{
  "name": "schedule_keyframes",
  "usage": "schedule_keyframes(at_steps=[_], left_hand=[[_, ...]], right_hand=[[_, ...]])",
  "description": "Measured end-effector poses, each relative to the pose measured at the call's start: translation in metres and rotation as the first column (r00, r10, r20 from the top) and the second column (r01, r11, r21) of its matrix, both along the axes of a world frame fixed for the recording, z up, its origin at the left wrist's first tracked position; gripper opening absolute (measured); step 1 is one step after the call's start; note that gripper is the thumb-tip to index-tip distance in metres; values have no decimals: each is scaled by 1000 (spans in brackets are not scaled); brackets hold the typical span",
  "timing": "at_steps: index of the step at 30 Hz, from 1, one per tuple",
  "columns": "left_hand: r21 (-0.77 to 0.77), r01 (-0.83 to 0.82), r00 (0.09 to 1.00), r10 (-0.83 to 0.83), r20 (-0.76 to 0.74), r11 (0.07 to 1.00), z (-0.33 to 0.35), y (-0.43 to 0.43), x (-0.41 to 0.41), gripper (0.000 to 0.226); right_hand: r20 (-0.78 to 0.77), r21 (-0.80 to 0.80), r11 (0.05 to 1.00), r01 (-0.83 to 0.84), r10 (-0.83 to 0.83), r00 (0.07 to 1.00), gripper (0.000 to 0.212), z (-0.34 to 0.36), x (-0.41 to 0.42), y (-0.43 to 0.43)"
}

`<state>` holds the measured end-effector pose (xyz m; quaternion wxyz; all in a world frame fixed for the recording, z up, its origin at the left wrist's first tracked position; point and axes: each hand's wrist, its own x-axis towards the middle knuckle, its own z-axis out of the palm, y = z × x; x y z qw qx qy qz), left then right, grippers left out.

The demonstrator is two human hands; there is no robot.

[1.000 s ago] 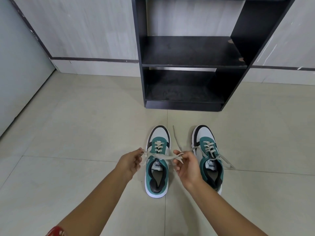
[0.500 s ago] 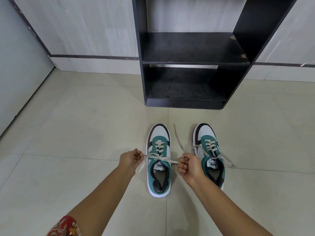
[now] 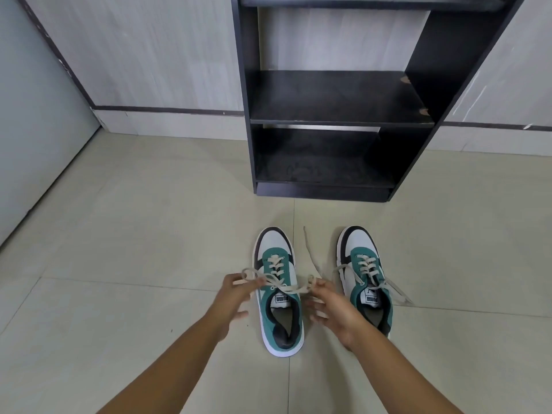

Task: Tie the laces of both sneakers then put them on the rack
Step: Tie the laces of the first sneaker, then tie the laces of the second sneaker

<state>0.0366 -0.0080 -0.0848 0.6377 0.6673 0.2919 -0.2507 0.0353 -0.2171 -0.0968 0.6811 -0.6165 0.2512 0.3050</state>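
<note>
Two green, white and black sneakers stand side by side on the tiled floor, toes toward the rack. The left sneaker (image 3: 279,294) has its beige lace (image 3: 282,286) stretched across the tongue, with a loop at each end. My left hand (image 3: 236,297) pinches the left loop; my right hand (image 3: 327,309) pinches the right loop, its other fingers spread. The right sneaker (image 3: 366,279) sits untouched, its lace ends loose on the floor on both sides. The black rack (image 3: 337,124) stands ahead against the wall.
The rack has two open shelves, both bare, the lower one (image 3: 322,174) just above the floor. A pale wall panel (image 3: 35,130) runs along the left. Beige floor tiles (image 3: 134,234) surround the shoes.
The fists pulling the lace taut have loosened; each hand now holds a loop of the left sneaker's lace, and the fingers have spread. The camera has tilted up slightly.
</note>
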Motion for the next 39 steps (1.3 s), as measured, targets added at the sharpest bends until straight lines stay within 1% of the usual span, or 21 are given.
schedule_keyframes(at_steps=[2,4,7,10,13,15,16,17,18,20,21,23,25,26,27,29,31,33,34,36,39], left_hand=[[10,170,985,-169,-10,985,4,-11,-4,73],[121,257,965,-261,14,959,1,-18,-4,74],[364,282,941,-330,75,888,4,-11,0,71],[460,251,941,-326,89,852,12,4,2,64],[529,259,935,-347,73,808,14,6,-3,57],[589,257,930,-361,64,766,12,3,-6,60],[657,269,919,-392,44,704,12,-1,-7,66],[741,276,898,-440,30,612,13,-6,-8,73],[814,258,872,-489,36,520,14,-13,-10,78],[901,191,804,-588,84,389,18,-27,-11,81],[923,173,765,-637,93,342,19,-36,-10,79],[945,168,700,-709,85,279,20,-54,-10,74],[958,165,638,-766,77,234,22,-71,-8,68],[959,167,601,-795,85,229,22,-80,-7,64],[951,176,566,-816,113,254,21,-87,-6,58],[890,253,544,-816,193,379,20,-101,-5,47],[763,349,594,-758,268,544,18,-111,-4,39],[646,365,665,-673,324,671,15,-113,-6,34],[628,362,666,-662,344,689,13,-112,-8,34],[623,379,623,-687,375,684,9,-112,-10,35],[622,427,499,-745,443,656,3,-115,-11,42]], right_hand=[[2,8,996,-83,83,997,19,6,-4,10],[18,3,993,-118,118,993,25,12,-8,22],[49,18,990,-140,139,989,35,13,-10,38],[49,21,986,-168,167,985,45,12,-12,55],[20,15,980,-199,199,980,44,17,-13,61],[21,-78,966,-245,248,969,38,23,-15,52],[35,-173,946,-275,285,958,35,26,-15,42],[70,-279,915,-292,323,944,31,27,-16,29],[130,-365,890,-273,339,932,24,29,-18,15],[280,-471,872,-132,290,915,13,35,-23,-14],[337,-535,844,-37,253,907,12,39,-27,-29],[409,-675,723,146,202,890,16,44,-35,-55],[425,-747,620,239,168,889,30,37,-41,-77],[404,-752,612,245,134,905,39,31,-43,-84],[372,-740,630,233,94,924,46,25,-44,-89],[313,-688,696,206,28,949,49,14,-46,-93],[302,-651,727,218,-16,953,46,8,-48,-93],[303,-635,740,222,-26,953,46,6,-52,-88],[298,-629,746,218,-28,954,47,6,-55,-85],[290,-605,767,213,-37,956,50,3,-65,-78],[278,-567,803,183,-22,960,56,2,-73,-74]])
